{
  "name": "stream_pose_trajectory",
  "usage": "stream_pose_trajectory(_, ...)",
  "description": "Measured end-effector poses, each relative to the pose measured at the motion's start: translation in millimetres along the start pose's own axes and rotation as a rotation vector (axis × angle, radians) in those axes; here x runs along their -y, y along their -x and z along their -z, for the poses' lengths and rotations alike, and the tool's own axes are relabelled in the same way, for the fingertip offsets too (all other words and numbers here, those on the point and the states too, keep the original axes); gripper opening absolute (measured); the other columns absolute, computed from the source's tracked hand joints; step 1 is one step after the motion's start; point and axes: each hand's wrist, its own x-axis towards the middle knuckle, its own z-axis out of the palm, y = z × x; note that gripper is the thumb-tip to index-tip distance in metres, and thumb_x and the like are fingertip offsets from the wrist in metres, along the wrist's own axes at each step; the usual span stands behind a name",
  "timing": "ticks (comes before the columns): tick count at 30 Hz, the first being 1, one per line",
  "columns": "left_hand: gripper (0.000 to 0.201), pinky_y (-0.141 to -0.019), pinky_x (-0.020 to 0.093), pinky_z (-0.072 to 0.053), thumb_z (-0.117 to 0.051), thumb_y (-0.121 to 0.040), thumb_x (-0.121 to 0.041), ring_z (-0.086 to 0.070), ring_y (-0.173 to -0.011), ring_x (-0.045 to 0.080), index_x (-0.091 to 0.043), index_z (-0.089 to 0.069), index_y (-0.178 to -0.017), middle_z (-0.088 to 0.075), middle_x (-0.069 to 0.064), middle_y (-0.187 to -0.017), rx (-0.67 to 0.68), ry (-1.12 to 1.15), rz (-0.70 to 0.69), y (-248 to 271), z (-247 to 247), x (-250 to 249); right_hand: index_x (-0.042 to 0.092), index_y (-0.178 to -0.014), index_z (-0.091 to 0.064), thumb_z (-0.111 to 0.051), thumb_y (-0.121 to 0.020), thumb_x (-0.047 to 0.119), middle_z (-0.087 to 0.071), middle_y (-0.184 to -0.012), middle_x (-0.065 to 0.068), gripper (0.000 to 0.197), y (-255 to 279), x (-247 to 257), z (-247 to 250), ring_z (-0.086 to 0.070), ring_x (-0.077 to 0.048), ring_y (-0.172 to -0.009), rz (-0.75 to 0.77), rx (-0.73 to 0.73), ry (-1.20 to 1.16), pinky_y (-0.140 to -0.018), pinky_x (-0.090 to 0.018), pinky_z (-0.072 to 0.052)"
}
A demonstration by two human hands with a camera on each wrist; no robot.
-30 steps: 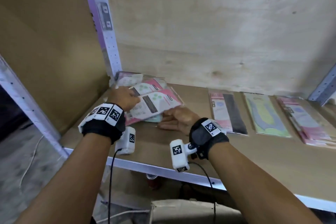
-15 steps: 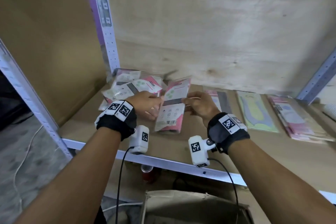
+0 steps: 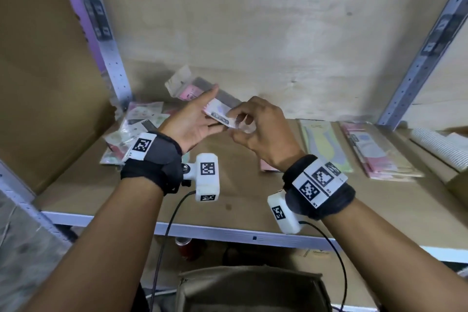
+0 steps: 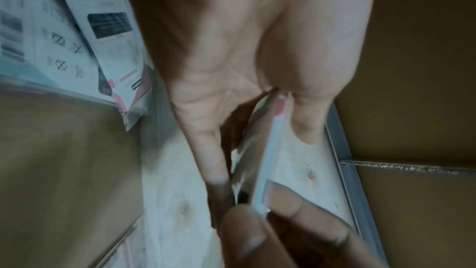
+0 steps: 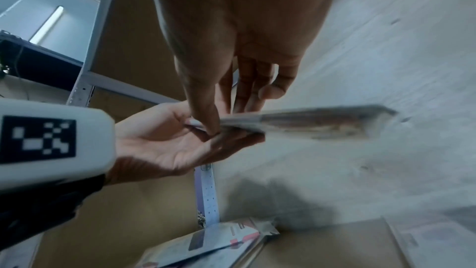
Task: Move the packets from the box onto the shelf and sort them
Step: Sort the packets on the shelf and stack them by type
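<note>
Both hands, left hand (image 3: pixel 192 121) and right hand (image 3: pixel 258 132), pinch one packet (image 3: pixel 217 114) aloft; unsorted heap (image 3: pixel 131 132) left of it, sorted stacks (image 3: pixel 374 152) right (sorting partway, I'd judge).

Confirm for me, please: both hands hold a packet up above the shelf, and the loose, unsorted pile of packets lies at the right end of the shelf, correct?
Not quite. Both the left hand and the right hand do hold a packet above the shelf, but the loose pile lies at the left end, by the upright post, as the head view shows.
</note>
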Motion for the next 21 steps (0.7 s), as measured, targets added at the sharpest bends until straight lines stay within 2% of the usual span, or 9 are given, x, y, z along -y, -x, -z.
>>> stream_pose_trajectory(4, 0.017, -0.073, 0.038, -0.062, -0.063, -0.096, -0.024, -0.074, -0.096, 0.026, -0.01, -0.06, -0.106, -0.071, 0.016, -0.111, -0.182, 0.035, -0.03, -6.4, 4.1, 15.3, 0.027, -0.112, -0.071, -0.077, -0.08, 0.036, -0.054, -0.109, 0.001, 0.033, 12.5, -36.4, 1.0, -0.048, -0.016, -0.107, -0.11, 0.026, 0.012, -0.084, -0.012, -0.033)
stream_pose_trajectory(6, 0.012, -0.072, 0.035, -0.062, -0.066, -0.094, -0.023, -0.074, -0.091, 0.024, -0.013, -0.061, -0.096, -0.073, 0.014, -0.105, -0.217, 0.025, 0.0, -9.4, 6.4, 21.6, 0.028, -0.112, -0.069, -0.072, -0.085, 0.037, -0.055, -0.112, 0.0, 0.029, 20.4, -58.5, 4.9, -0.051, -0.016, -0.109, -0.224, -0.015, -0.012, -0.09, -0.018, -0.037)
stream_pose_trajectory(9, 0.011, -0.074, 0.032, -0.062, -0.067, -0.093, -0.024, -0.075, -0.091, 0.022, -0.016, -0.062, -0.096, -0.075, 0.012, -0.105, -0.207, -0.059, 0.049, -14.6, 7.2, 29.4, 0.023, -0.118, -0.066, -0.069, -0.089, 0.036, -0.064, -0.112, -0.003, 0.031, 28.9, -80.8, 11.2, -0.062, -0.006, -0.098, -0.426, 0.07, -0.239, -0.089, -0.024, -0.05)
stream_pose_trajectory(11, 0.008, -0.071, 0.029, -0.061, -0.067, -0.094, -0.024, -0.075, -0.085, 0.019, -0.016, -0.064, -0.094, -0.076, 0.008, -0.097, -0.181, -0.092, 0.057, -17.1, 6.4, 34.0, 0.02, -0.122, -0.063, -0.07, -0.09, 0.03, -0.07, -0.107, -0.01, 0.035, 32.3, -88.3, 15.2, -0.07, -0.015, -0.093, -0.541, 0.179, -0.472, -0.082, -0.034, -0.057)
stream_pose_trajectory(12, 0.007, -0.07, 0.028, -0.061, -0.067, -0.094, -0.023, -0.074, -0.083, 0.018, -0.016, -0.065, -0.093, -0.076, 0.007, -0.095, -0.184, -0.109, 0.05, -18.9, 6.3, 36.3, 0.017, -0.124, -0.062, -0.071, -0.09, 0.025, -0.071, -0.1, -0.011, 0.036, 34.1, -90.9, 17.3, -0.072, -0.021, -0.087, -0.583, 0.224, -0.568, -0.07, -0.036, -0.06)
stream_pose_trajectory(14, 0.01, -0.075, 0.029, -0.061, -0.07, -0.091, -0.016, -0.073, -0.085, 0.019, -0.01, -0.067, -0.099, -0.075, 0.009, -0.097, -0.25, -0.182, 0.009, -22.9, 7.5, 40.4, 0.013, -0.12, -0.063, -0.071, -0.09, 0.018, -0.071, -0.082, -0.005, 0.032, 37.3, -95.7, 19.8, -0.066, -0.024, -0.073, -0.604, 0.274, -0.67, -0.048, -0.024, -0.05)
stream_pose_trajectory(15, 0.014, -0.079, 0.031, -0.061, -0.072, -0.089, -0.012, -0.072, -0.088, 0.021, -0.007, -0.068, -0.101, -0.074, 0.011, -0.099, -0.301, -0.228, -0.03, -25.5, 8.5, 42.5, 0.014, -0.116, -0.064, -0.071, -0.09, 0.016, -0.071, -0.077, -0.002, 0.027, 38.7, -97.9, 20.4, -0.062, -0.024, -0.071, -0.594, 0.282, -0.688, -0.046, -0.022, -0.044)
stream_pose_trajectory(18, 0.014, -0.079, 0.03, -0.061, -0.077, -0.082, -0.005, -0.074, -0.082, 0.019, -0.007, -0.071, -0.094, -0.077, 0.009, -0.092, -0.403, -0.25, -0.143, -30.0, 11.0, 45.3, 0.017, -0.107, -0.067, -0.069, -0.091, 0.012, -0.072, -0.075, -0.003, 0.017, 41.3, -104.6, 19.6, -0.061, -0.022, -0.069, -0.571, 0.283, -0.737, -0.051, -0.026, -0.043)
stream_pose_trajectory(21, 0.013, -0.069, 0.027, -0.06, -0.078, -0.083, -0.016, -0.072, -0.07, 0.012, -0.014, -0.072, -0.094, -0.077, 0.0, -0.08, -0.489, -0.204, -0.187, -34.2, 20.0, 47.8, 0.018, -0.107, -0.067, -0.07, -0.09, 0.01, -0.074, -0.073, 0.004, 0.02, 45.7, -114.8, 21.5, -0.07, -0.015, -0.068, -0.565, 0.293, -0.728, -0.056, -0.025, -0.053)
